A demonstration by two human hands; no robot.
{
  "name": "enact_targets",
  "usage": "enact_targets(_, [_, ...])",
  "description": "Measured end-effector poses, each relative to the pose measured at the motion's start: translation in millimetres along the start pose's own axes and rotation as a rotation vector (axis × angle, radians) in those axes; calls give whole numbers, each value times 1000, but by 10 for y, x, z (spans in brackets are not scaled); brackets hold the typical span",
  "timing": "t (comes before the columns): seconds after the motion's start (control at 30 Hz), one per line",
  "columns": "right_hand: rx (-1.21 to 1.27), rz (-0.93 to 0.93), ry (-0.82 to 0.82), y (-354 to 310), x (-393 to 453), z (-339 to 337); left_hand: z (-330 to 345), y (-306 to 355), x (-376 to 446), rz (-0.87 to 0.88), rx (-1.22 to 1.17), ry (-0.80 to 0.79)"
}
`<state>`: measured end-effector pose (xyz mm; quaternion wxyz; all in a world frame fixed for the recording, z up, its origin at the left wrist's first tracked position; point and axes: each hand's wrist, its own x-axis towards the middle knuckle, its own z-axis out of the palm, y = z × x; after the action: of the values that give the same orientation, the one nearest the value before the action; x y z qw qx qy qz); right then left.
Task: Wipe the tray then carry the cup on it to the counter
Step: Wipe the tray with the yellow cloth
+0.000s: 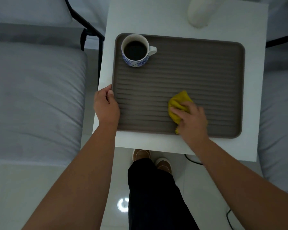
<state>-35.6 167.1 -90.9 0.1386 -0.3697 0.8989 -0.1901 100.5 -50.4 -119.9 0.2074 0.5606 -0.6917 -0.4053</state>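
The tray is a brown, ribbed, rigid rectangular panel with a raised rim, lying flat on the white tabletop at frame centre. It appears stiff and light; the rim at the two short edges is the likely carrying grip. The ribs probably trap residue, so wiping along them is advised.

The cup stands upright in the tray's upper left corner, handle pointing to frame right. It looks ceramic, fragile, and holds dark liquid well below the rim. It could slide or spill if the tray tilts.

The cloth is yellow, soft and bunched, resting on the tray's lower right area.

The left hand grips the tray's left rim, thumb over the edge, steadying it. The right hand presses the cloth against the ribs, fingers curled over it, forearm entering from lower right.
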Motion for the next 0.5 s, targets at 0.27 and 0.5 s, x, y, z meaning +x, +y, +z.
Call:
enact_targets(0.27, [-26,-310,-294,-1098,90,509,-4,-31,31,-22,17,-16])
enact_targets(0.5, [-122,-247,-102,-39,-184,-16,3,-52,1,31,15,-22])
